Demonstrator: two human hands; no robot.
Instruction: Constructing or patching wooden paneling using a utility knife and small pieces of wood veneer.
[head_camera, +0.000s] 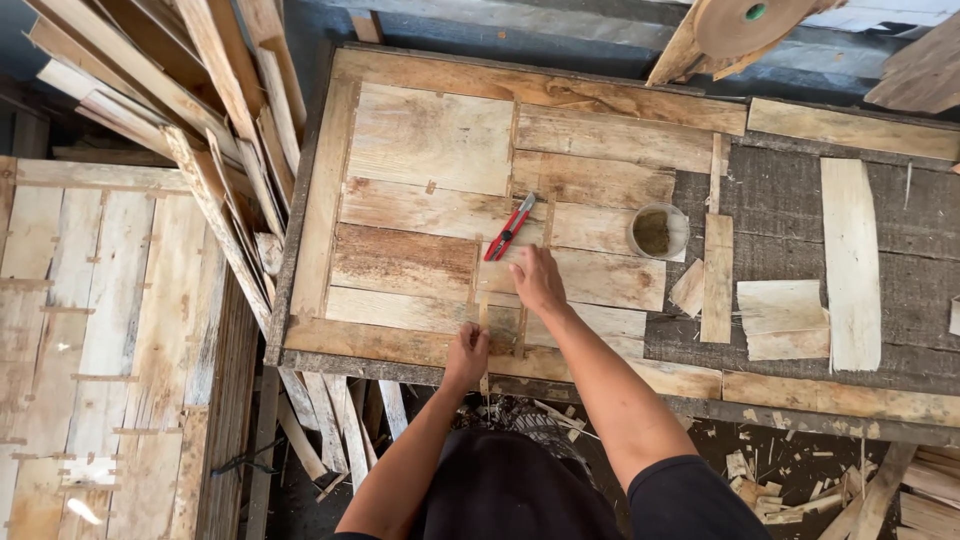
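Observation:
A patchwork sheet of thin wood veneer pieces (430, 150) lies on a dark workbench (790, 200). My left hand (467, 352) pinches a narrow strip of veneer (484, 330) near the sheet's front edge. My right hand (537, 279) presses flat on the veneer a little farther back, fingers spread. A red utility knife (509, 228) lies on the sheet just beyond my right hand, untouched.
A small round cup of brownish glue (657, 231) stands right of the knife. Loose veneer pieces (783, 318) and a long pale strip (851, 262) lie on the right. Stacked veneer sheets (100, 340) sit at left, long slats (190, 90) lean at upper left, scraps litter the floor.

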